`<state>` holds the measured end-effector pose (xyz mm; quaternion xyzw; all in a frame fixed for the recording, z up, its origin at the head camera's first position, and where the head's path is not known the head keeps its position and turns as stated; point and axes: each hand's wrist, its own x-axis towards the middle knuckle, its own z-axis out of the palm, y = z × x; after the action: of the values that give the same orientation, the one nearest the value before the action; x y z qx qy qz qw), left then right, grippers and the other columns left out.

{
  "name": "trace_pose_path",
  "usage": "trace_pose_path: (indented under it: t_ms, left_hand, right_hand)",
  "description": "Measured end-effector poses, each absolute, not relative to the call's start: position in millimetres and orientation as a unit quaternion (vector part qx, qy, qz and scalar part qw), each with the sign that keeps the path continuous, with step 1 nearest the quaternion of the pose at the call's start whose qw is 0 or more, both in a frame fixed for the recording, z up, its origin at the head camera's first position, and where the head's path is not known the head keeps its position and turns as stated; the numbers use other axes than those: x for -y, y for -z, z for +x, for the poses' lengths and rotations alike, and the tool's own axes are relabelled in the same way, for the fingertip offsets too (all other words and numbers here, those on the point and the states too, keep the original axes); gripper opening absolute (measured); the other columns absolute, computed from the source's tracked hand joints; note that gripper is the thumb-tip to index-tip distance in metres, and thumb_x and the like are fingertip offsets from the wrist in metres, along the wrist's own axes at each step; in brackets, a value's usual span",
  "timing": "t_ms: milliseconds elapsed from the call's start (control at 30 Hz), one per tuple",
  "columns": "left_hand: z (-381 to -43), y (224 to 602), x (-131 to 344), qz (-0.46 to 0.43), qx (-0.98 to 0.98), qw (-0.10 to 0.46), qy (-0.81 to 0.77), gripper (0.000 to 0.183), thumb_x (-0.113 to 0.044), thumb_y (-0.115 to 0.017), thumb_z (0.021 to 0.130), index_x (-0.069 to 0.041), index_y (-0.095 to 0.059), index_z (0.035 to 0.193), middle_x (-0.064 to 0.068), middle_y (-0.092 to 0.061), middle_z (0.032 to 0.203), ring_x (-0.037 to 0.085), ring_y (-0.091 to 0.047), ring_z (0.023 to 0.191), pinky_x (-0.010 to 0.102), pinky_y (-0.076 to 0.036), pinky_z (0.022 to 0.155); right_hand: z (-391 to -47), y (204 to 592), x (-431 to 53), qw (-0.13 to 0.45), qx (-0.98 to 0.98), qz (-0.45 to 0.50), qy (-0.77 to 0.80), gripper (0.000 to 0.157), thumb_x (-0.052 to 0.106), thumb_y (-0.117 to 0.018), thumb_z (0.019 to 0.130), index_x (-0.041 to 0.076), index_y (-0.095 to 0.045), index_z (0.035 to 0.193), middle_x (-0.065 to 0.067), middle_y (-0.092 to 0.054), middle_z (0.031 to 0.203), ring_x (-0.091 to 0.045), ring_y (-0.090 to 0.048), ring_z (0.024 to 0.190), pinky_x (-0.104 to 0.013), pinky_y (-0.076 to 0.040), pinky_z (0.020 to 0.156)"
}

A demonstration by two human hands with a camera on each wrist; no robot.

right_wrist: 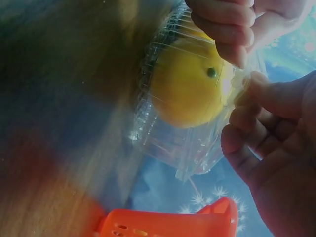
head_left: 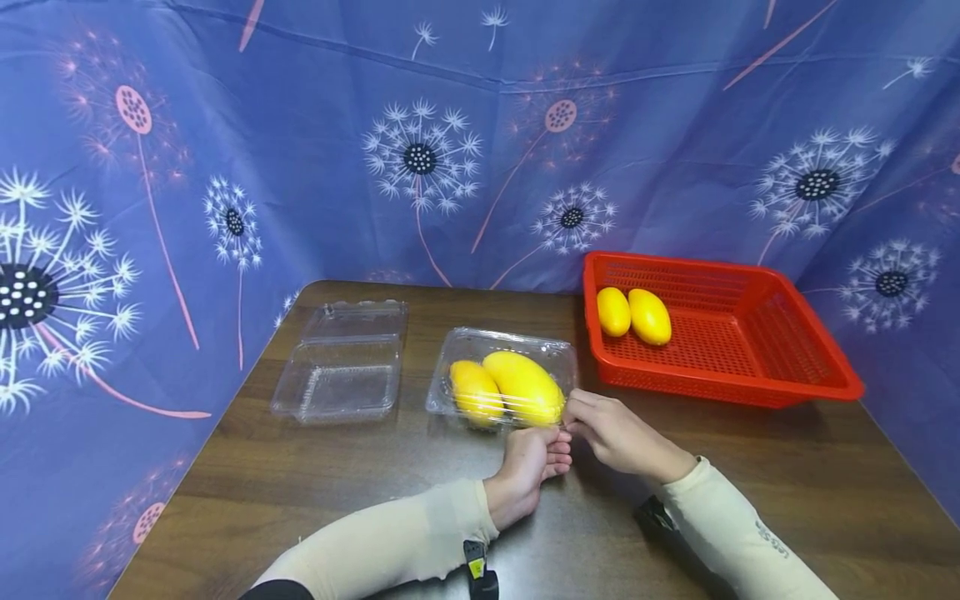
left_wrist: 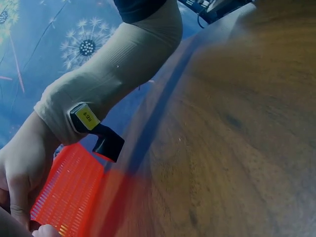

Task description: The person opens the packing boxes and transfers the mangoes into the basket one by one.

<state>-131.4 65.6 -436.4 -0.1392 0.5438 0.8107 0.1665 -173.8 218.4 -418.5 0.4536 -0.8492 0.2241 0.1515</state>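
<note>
Over wood [head_left: 405, 454], fruit [right_wrist: 182, 94] seems green-spotted, right wrist view only.

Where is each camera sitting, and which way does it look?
Head: on the person's head, looking forward and down at the table and the clear box of yellow fruit; left hand and right hand show.
Left wrist: on that wrist, looking across toward the red basket; the right hand and sleeve show, with hard-to-sort fingers in the lower left corner.
Right wrist: on that wrist, looking closely at the fruit; both hands show.
Head and right wrist both see box and fruit.
</note>
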Motion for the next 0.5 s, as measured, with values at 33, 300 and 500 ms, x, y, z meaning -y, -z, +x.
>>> trace_pose_path:
  t_ms: [33, 300, 500]
  left_hand:
    - [-131.8, 436.6, -66.1, -0.141, -0.546, 0.165, -0.81, 0.025, -0.005, -0.05, 0.091, 0.012, -0.066, 0.098, -0.004, -0.056, 0.061, 0.005, -0.052, 0.049, 0.015, -0.047, 0.049]
    - [-131.5, 434.8, -63.5, -0.145, -0.526, 0.179, -0.819, 0.023, -0.006, -0.051, 0.091, 0.01, -0.066, 0.098, -0.003, -0.058, 0.064, 0.005, -0.055, 0.053, 0.016, -0.05, 0.054]
    - [-128.5, 439.0, -58.1, -0.147, -0.498, 0.191, -0.833, 0.024, -0.012, -0.053, 0.094, 0.007, -0.064, 0.102, -0.002, -0.058, 0.068, 0.006, -0.057, 0.06, 0.017, -0.053, 0.062]
  right_hand:
    - [-174.2, 418.8, -219.1, 0.149, 0.849, 0.453, -0.228, 0.031, -0.011, -0.073, 0.073, 0.014, -0.057, 0.083, 0.008, -0.05, 0.079, -0.003, -0.048, 0.073, -0.016, -0.045, 0.067]
    - [-174.5, 418.7, -221.2, 0.137, 0.849, 0.448, -0.245, 0.033, -0.012, -0.073, 0.073, 0.014, -0.058, 0.084, 0.008, -0.05, 0.079, -0.003, -0.048, 0.073, -0.016, -0.045, 0.067]
    - [-172.1, 413.9, -217.0, 0.133, 0.851, 0.464, -0.208, 0.028, -0.008, -0.075, 0.074, 0.012, -0.059, 0.085, 0.006, -0.05, 0.08, -0.004, -0.048, 0.073, -0.017, -0.047, 0.068]
